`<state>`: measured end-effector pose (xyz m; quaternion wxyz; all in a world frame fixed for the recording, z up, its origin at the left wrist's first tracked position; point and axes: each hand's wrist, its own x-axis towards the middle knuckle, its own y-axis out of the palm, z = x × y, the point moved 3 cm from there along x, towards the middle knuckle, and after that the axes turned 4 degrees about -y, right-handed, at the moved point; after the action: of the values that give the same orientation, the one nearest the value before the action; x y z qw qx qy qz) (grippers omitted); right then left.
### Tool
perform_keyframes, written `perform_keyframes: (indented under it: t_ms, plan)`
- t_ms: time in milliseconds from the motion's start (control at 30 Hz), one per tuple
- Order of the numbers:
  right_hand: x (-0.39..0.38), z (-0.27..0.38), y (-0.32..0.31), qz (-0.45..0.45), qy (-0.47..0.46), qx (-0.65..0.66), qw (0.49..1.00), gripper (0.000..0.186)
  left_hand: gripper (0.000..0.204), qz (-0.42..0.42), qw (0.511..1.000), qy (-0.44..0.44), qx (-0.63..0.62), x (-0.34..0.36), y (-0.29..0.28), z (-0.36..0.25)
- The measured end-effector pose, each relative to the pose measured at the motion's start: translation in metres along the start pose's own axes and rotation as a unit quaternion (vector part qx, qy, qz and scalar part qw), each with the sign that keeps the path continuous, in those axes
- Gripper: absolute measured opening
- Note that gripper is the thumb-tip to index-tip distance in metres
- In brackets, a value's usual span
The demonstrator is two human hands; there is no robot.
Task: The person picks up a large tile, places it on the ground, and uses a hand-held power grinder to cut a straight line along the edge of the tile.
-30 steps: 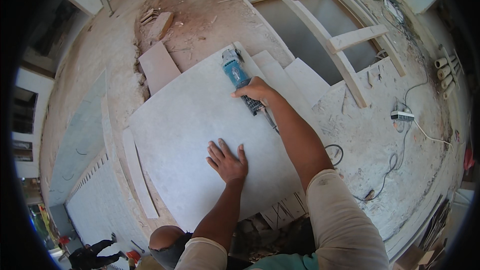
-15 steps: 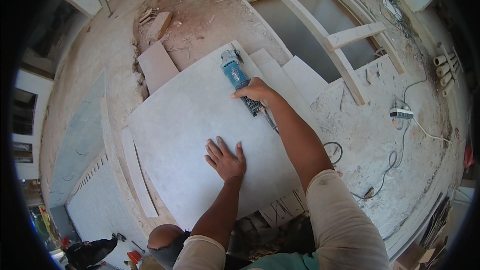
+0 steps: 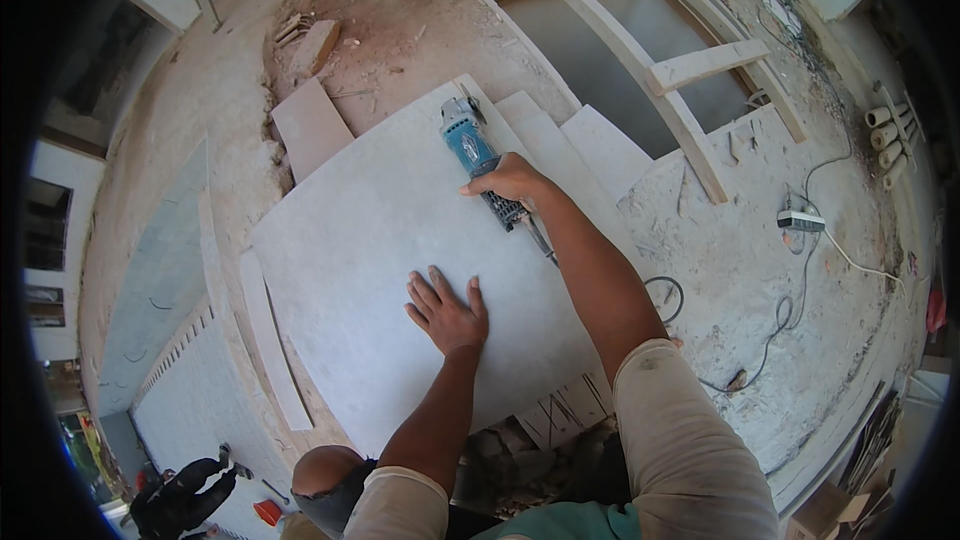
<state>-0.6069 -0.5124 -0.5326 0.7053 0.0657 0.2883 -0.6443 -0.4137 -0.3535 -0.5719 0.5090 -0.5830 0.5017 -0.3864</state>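
Observation:
A large pale grey tile [image 3: 350, 240] lies flat in front of me. Spread on its surface, my left hand [image 3: 448, 315] presses down with its fingers apart and holds nothing. My right hand [image 3: 505, 180] is wrapped round the body of a blue angle grinder [image 3: 468, 143]. The grinder's head is at the tile's far edge, on the right, with its disc mostly hidden. From the back of the tool a dark cord [image 3: 541, 240] runs under my right forearm.
A narrow tile strip [image 3: 272, 335] lies to the left, and a pinkish board [image 3: 312, 128] beyond. A timber frame [image 3: 630, 70] spans a sunken opening at the far right. A power strip [image 3: 801, 221] with cables sits on the right. At lower left is another person [image 3: 180, 500].
At lower left the other person has shifted, with their legs now showing more. My hands keep nearly the same places on the tile and the grinder; the view has moved slightly.

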Motion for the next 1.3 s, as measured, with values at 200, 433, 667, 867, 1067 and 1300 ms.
perform_keyframes:
  t_ms: [200, 433, 667, 867, 1067, 1300]
  plan:
    - [-0.003, -0.004, 0.000, -0.008, 0.003, 0.001, 1.000, 0.069, 0.074, 0.004, 1.000, -0.001, 0.009, 0.000, 0.001, 0.001]
    - [-0.001, -0.012, 0.001, -0.002, -0.004, -0.001, 1.000, 0.070, 0.076, 0.021, 1.000, -0.001, -0.003, -0.001, -0.001, 0.000]
    - [-0.011, -0.012, 0.002, 0.006, -0.002, 0.016, 1.000, 0.071, 0.080, 0.012, 1.000, 0.005, 0.010, -0.002, 0.004, 0.004]
    - [-0.014, -0.018, 0.002, -0.008, -0.002, 0.002, 1.000, 0.072, 0.096, 0.064, 0.998, 0.014, 0.008, -0.003, -0.003, 0.002]
    - [-0.020, -0.017, 0.002, 0.017, -0.009, -0.011, 1.000, 0.077, 0.129, 0.200, 0.979, 0.012, 0.044, 0.000, -0.023, -0.003]
    - [-0.031, -0.017, 0.000, 0.013, 0.003, -0.019, 1.000, 0.080, 0.150, 0.294, 0.952, 0.025, 0.080, 0.005, -0.032, -0.006]
